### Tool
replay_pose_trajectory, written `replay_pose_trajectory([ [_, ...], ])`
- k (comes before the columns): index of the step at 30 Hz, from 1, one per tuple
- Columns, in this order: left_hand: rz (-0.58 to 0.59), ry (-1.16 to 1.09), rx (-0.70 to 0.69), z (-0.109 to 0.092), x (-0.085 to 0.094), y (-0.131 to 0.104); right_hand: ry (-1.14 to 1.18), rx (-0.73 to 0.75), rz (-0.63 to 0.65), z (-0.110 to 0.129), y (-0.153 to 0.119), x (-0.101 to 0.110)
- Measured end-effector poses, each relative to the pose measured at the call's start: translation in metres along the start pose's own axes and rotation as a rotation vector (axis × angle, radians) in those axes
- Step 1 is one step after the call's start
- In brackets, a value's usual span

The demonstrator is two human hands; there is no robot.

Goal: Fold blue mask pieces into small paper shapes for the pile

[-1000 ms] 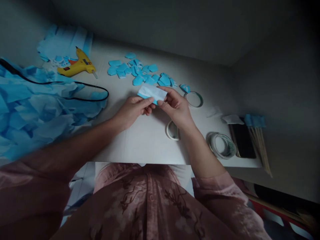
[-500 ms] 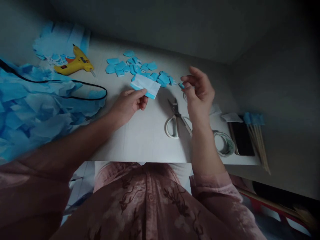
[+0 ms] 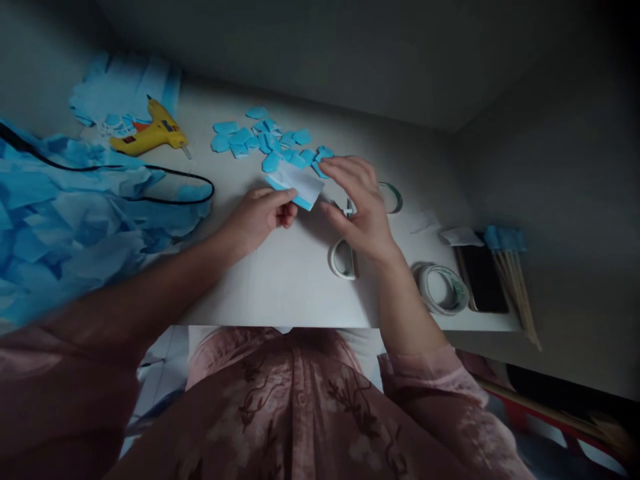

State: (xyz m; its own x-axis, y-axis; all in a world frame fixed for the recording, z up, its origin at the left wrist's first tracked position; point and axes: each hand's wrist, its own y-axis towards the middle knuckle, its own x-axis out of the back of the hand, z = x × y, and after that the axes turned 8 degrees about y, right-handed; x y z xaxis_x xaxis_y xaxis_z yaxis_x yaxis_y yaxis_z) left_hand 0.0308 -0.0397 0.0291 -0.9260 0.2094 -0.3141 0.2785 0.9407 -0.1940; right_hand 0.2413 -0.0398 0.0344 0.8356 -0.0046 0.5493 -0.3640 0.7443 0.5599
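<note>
My left hand (image 3: 260, 215) pinches a folded blue-and-white paper strip (image 3: 295, 182); my right hand (image 3: 361, 208), fingers spread, hovers over white-handled scissors (image 3: 343, 255) on the table (image 3: 285, 287).

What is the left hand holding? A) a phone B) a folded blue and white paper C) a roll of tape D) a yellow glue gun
B: the left hand pinches the folded blue and white paper by its edge, while the glue gun lies far off on the table.

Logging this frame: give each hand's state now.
Left hand: closed, pinching the paper strip.
Right hand: open, over the scissors, holding nothing.
</note>
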Motion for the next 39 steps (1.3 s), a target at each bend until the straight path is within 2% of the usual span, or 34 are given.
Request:
replay_pose_trajectory([
  [7, 0.079, 0.095, 0.041, 0.004, 0.000, -0.002, -0.030, 0.058, 0.131, 0.000, 0.001, -0.008],
  [10, 0.061, 0.106, 0.060, 0.005, 0.000, -0.001, -0.034, 0.076, 0.120, 0.000, 0.000, -0.012],
  [15, 0.026, 0.138, 0.005, 0.004, 0.001, 0.001, -0.013, 0.098, 0.085, -0.003, -0.001, -0.014],
  [19, -0.012, 0.183, -0.033, 0.007, 0.005, 0.003, 0.028, 0.049, 0.080, -0.003, 0.000, -0.014],
  [25, -0.082, 0.284, -0.093, 0.009, 0.004, 0.001, 0.138, -0.032, -0.065, -0.001, -0.002, -0.020],
  [33, -0.062, 0.339, -0.108, 0.004, 0.001, -0.003, 0.388, -0.305, -0.139, -0.005, -0.005, -0.030],
  [39, -0.059, 0.333, -0.103, 0.008, 0.002, -0.002, 0.464, -0.343, -0.176, -0.009, -0.004, -0.036],
])
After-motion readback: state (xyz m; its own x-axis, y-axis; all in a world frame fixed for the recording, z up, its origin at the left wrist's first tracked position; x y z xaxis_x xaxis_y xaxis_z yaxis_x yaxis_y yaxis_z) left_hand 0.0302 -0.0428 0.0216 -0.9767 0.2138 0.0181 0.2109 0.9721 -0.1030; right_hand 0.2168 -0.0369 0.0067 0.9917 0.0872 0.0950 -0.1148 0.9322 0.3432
